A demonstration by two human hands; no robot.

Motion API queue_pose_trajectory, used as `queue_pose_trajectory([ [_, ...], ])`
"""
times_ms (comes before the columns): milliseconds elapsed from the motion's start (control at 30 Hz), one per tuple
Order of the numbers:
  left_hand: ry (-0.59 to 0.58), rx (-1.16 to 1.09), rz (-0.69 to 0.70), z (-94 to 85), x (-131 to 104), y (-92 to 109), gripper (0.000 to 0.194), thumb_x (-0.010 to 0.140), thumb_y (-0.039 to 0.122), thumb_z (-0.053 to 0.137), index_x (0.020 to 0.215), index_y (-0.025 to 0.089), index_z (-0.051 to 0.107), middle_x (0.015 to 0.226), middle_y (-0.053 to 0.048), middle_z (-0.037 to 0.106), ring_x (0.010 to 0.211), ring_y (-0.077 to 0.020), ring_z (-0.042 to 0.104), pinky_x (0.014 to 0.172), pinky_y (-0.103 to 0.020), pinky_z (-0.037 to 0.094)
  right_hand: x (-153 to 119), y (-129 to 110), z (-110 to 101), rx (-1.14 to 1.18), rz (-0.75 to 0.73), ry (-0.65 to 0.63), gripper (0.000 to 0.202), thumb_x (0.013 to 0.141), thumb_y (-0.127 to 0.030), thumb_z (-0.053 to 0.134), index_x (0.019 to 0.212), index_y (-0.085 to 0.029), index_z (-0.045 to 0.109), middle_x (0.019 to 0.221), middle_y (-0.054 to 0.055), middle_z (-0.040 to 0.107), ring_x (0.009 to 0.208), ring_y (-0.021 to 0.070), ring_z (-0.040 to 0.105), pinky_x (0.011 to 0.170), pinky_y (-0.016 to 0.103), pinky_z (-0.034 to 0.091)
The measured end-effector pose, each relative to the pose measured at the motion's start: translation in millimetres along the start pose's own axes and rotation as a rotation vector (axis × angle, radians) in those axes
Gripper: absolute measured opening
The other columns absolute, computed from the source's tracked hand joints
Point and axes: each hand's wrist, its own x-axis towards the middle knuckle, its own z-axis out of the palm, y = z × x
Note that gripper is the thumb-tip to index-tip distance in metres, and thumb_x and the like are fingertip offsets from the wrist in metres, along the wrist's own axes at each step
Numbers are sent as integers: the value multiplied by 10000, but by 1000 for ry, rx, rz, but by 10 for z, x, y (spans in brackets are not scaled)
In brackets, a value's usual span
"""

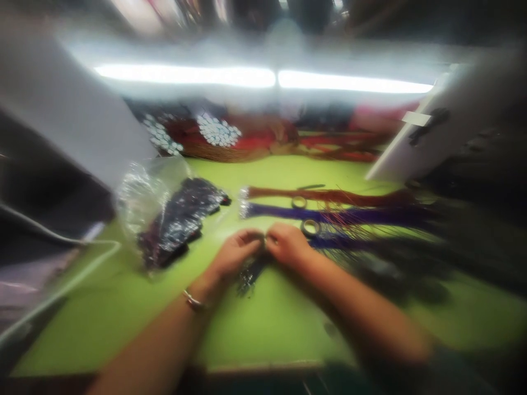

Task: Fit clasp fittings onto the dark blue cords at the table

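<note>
My left hand (pixel 237 251) and my right hand (pixel 290 246) meet over the middle of the green table, fingertips almost touching. Both are closed in a pinch; whatever sits between the fingers is small, dark and too blurred to name. Just below them lies a dark wire bundle (pixel 249 277) with shiny ends. Close to my right hand are a black tape roll (pixel 310 227) and bundles of purple wire (pixel 284 213). Another tape roll (pixel 299 202) rests farther back, beside a bundle of brown-orange wire (pixel 272 192).
Left of my hands, a clear plastic bag (pixel 138 192) holds dark parts (pixel 185 214). Dark wires spread across the right side. White panels (pixel 94 104) flank the green table (pixel 164 323). Behind, beneath bright tube lights, lie red and brown wire bundles (pixel 247 144) with pale ends.
</note>
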Motion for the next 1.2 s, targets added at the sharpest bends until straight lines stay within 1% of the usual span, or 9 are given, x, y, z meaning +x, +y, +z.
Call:
queue_pose_trajectory([
  [167,148,13,94,-94,16,153,468,749,383,656,1169,213,540,908,-43,628,791,-149,594,694,-281,470,31,67,-469,168,-68,170,135,777,-135,496,748,-165,625,752,38,633,684,125,536,648,244,410],
  [267,288,391,96,-251,20,262,340,760,450,602,921,152,629,772,-32,607,701,-151,568,621,-270,441,-146,256,-1038,224,-31,178,116,772,-161,525,790,-185,637,739,21,637,651,126,564,626,255,450],
  [433,61,1057,41,-335,-57,298,231,704,403,624,758,179,635,755,-28,609,695,-182,547,634,-303,408,-876,1005,-1858,154,69,138,217,793,-173,515,852,-315,668,755,9,668,673,179,640,573,285,513],
  [600,-6,1314,148,-251,-142,176,58,720,184,536,705,191,591,788,-43,566,746,-186,519,678,-314,388,-1485,1773,-1999,-51,-60,-122,342,763,-211,532,946,-460,678,839,-61,704,694,224,683,484,296,531],
  [667,-7,1346,174,-246,-142,128,114,741,137,477,679,189,558,764,-49,549,743,-188,505,685,-319,381,-1509,1835,-1999,-67,2,-94,333,789,-253,510,993,-465,666,876,-80,701,773,238,685,543,315,551],
  [767,32,1320,236,-267,-104,89,115,766,136,461,701,195,535,764,-53,542,737,-197,488,684,-329,370,-1272,1559,-2025,-158,135,111,219,798,-311,533,888,-430,693,770,-70,690,700,226,669,564,319,521],
  [900,136,1203,305,-251,-53,114,148,798,143,440,712,209,540,734,-52,558,706,-205,484,671,-340,358,-634,692,-1726,-229,39,280,196,786,-247,570,910,-347,684,864,16,686,782,191,638,710,318,491],
  [1033,162,1008,365,-147,-53,172,140,793,143,459,765,211,579,773,-46,598,738,-206,514,710,-342,378,-56,-57,-805,10,-211,-141,221,769,-172,585,961,-228,680,978,62,663,864,180,616,772,296,477],
  [1200,134,978,369,-246,-32,284,145,794,194,491,809,205,635,812,-53,636,760,-206,547,731,-329,408,192,-205,35,-5,-42,-262,131,772,-153,568,808,-166,693,767,76,671,720,186,598,657,288,436],
])
